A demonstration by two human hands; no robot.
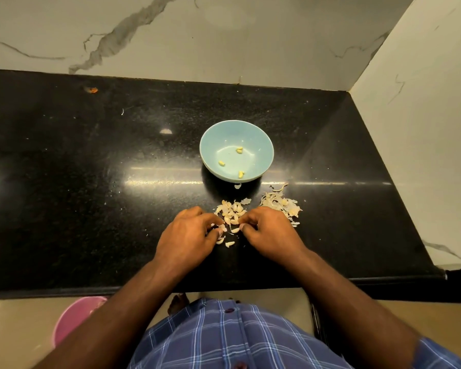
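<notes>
Both hands work at the near edge of the pile (230, 213) of garlic on the counter (91, 182), just short of the bowl (210, 134): the left hand (189, 233) pinches a clove (222, 229) between thumb and curled fingertips, while the right hand (268, 230) has its bent fingertips touching the pile, its grip too hidden to tell.

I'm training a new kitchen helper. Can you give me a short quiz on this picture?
1. How many peeled yellow garlic cloves lie in the round light-blue bowl?
2. True or false: the heap of papery garlic skins lies inside the bowl.
3. The left hand and right hand both work at: A) the small pile of unpeeled garlic cloves, B) the bowl, C) the skins.
Key: 1. three; 2. false; 3. A.
</notes>
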